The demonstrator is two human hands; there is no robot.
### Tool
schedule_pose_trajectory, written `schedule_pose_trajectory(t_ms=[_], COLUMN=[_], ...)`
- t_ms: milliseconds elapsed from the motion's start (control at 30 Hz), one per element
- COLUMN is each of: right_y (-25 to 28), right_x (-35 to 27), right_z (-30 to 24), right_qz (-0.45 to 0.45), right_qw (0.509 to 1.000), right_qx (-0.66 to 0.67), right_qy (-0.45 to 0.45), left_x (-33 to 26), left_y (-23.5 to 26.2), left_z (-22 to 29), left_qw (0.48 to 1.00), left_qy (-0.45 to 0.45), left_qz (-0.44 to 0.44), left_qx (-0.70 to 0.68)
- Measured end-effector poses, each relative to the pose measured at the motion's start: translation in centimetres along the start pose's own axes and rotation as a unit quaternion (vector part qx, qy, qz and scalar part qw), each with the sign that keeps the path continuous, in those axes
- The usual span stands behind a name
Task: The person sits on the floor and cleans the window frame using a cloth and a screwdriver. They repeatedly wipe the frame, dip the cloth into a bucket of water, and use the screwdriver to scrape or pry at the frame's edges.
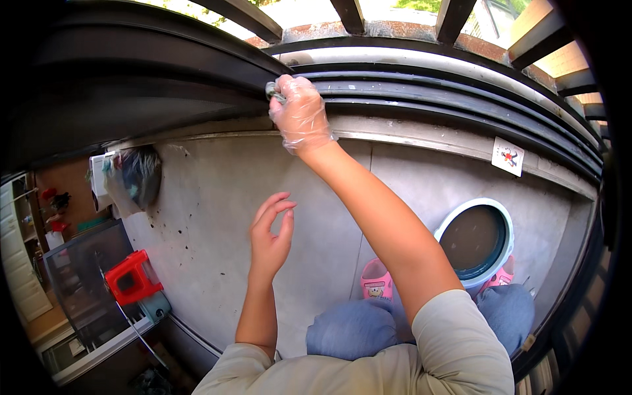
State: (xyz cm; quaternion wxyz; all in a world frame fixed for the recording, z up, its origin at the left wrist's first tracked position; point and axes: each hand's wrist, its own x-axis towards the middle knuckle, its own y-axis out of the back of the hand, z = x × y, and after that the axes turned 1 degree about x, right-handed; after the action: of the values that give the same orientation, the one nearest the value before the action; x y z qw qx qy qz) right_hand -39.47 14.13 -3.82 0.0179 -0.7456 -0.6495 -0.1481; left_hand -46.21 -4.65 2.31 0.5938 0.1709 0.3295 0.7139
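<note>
Grey wall bare — gloved right hand (pixel 299 115) grips small tool (pixel 273 92) at window track (pixel 421 92) edge.

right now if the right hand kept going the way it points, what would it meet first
Most likely the dark window track: the gloved right hand already reaches to its edge, holding a small metal piece. Depth is unclear, so actual contact cannot be told.

Right hand (pixel 299 113) in a clear plastic glove, raised, fingers (pixel 284 84) closed on a small grey object (pixel 272 91) against the dark sliding door track (pixel 421 92). Left hand (pixel 270 236) bare, open, in mid-air over the concrete floor (pixel 217 217). White bucket (pixel 475 240) beside pink slippers (pixel 376 279). Red-and-teal tool (pixel 135 280) at left.
</note>
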Motion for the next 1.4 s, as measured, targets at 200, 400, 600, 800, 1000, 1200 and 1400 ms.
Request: schedule_pose_trajectory(t_ms=[200,400,600,800,1000,1200,1400], right_y=[1.4,-0.5,1.3,0.5,-0.9,-0.8,2.4], right_x=[2.2,5.3,4.1,4.9,4.3,4.6,4.6], right_z=[0.9,1.5,-2.7,-1.5,-1.1,-0.2,-7.4], right_qz=[0.025,-0.059,-0.054,-0.065,0.071,-0.049,0.013], right_qw=[0.995,0.974,0.992,0.994,0.988,0.991,0.955], right_qx=[-0.017,-0.008,0.074,0.026,0.046,-0.007,0.293], right_qy=[-0.097,-0.219,-0.083,-0.085,0.133,-0.124,-0.046], left_x=[-0.8,-1.2,-1.5,-1.4,-1.3,-2.0,-3.2], left_y=[0.4,0.4,0.2,-0.3,-0.9,-0.8,-0.8], left_z=[-0.5,-0.5,-0.4,0.6,1.3,1.3,0.9], left_qw=[1.0,1.0,0.999,0.998,0.995,0.995,0.995], left_qy=[-0.006,0.006,0.004,0.009,0.039,-0.014,-0.01], left_qz=[0.001,-0.014,-0.041,-0.069,-0.089,-0.101,-0.1], left_qx=[0.0,0.002,0.011,-0.011,-0.025,-0.002,-0.004])
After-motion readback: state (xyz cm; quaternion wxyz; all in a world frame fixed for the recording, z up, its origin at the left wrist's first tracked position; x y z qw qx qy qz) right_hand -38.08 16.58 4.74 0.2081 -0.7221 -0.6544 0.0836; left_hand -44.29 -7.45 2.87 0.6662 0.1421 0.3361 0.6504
